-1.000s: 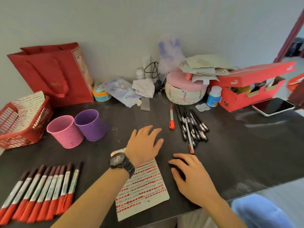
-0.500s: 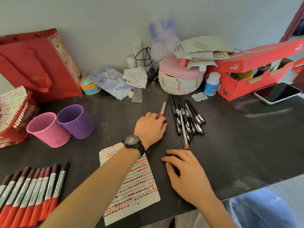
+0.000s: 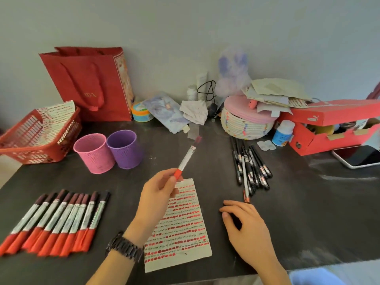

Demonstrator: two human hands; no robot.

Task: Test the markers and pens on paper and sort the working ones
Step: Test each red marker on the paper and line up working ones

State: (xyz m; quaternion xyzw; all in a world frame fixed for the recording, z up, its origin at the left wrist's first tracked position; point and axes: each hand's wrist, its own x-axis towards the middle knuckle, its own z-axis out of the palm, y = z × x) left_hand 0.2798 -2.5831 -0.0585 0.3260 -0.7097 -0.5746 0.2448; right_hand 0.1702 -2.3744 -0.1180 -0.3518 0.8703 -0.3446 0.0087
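My left hand (image 3: 158, 192) pinches the orange end of a red marker (image 3: 187, 156) and holds it up over the table, dark cap pointing away toward the wall. Below it lies a sheet of paper (image 3: 181, 227) covered in rows of red test marks. My right hand (image 3: 244, 227) rests on the dark table beside the paper with loosely curled fingers, and something dark shows under its palm. A pile of black pens (image 3: 249, 164) lies to the right. Several red markers (image 3: 59, 221) lie in a row at the left.
A pink cup (image 3: 93, 154) and a purple cup (image 3: 124, 149) stand behind the paper. At the left sits a red basket (image 3: 33, 138), with a red gift bag (image 3: 92, 83) behind it. A woven basket (image 3: 246, 124), a red shoebox (image 3: 333, 128) and a phone (image 3: 357, 156) crowd the back right.
My left hand reached the red marker beside the pens, gripped it and lifted it back over the paper. My right hand stayed on the table.
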